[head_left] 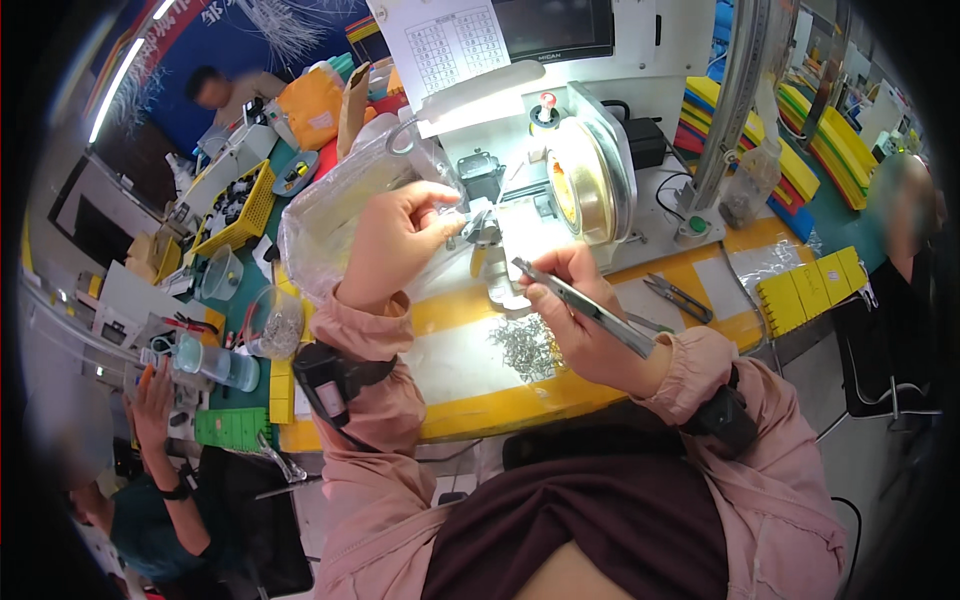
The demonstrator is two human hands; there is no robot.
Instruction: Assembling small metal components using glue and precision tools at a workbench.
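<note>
My left hand (pixel 400 238) is raised at the machine's left front, thumb and fingers pinched together beside a small grey metal part (pixel 482 225). Whatever lies between those fingertips is too small to make out. Wrapped in my right hand (pixel 578 315) is a slim silver-grey utility knife (pixel 600 318), slanting from upper left to lower right. Below the lit machine (pixel 530 215), a pile of small metal pieces (pixel 527 347) lies on the white sheet between my forearms. A large pale reel (pixel 592 180) stands on the machine, just beyond my right hand.
Snips (pixel 680 298) lie right of my right hand. A crumpled clear plastic bag (pixel 335 215) spreads behind my left forearm. Further left stand a clear tub (pixel 273 322), a jar (pixel 215 362) and a yellow basket (pixel 237 208). Another person's hand (pixel 150 405) is at the lower left.
</note>
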